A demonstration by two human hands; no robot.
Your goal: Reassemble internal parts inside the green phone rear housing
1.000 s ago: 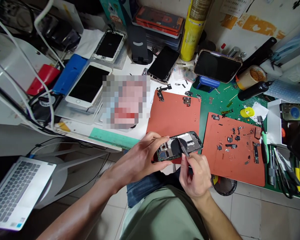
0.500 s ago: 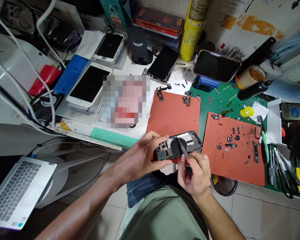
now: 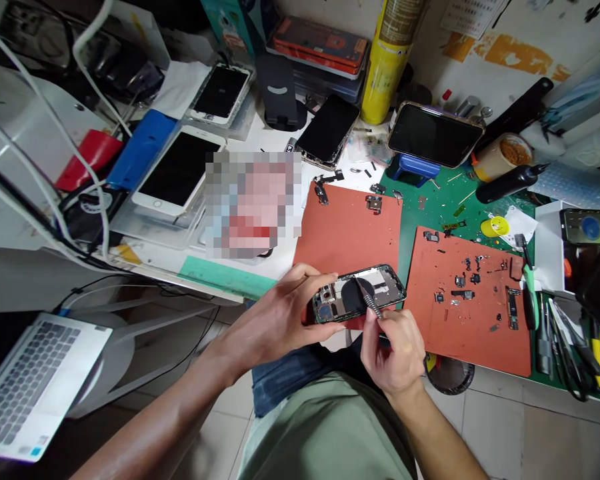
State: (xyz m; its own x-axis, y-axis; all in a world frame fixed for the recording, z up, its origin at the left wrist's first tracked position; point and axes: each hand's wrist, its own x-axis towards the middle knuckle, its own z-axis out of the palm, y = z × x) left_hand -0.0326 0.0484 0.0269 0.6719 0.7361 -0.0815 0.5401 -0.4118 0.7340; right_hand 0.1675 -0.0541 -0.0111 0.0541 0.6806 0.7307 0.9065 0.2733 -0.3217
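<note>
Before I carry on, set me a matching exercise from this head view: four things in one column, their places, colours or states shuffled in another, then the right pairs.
1. opened phone frame
2. slim ridged tool
3. tall canister
4. laptop

A. yellow and brown
B. in the right hand
C. low at the view's left edge
D. in the left hand

Pairs: 1-D, 2-B, 3-A, 4-C

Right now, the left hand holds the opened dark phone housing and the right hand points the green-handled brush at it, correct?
The tool is wrong: in the head view, the left hand holds the phone housing, but the right hand points a slim grey metal tool at it. The green-handled brush lies by the right reddish mat.
</note>
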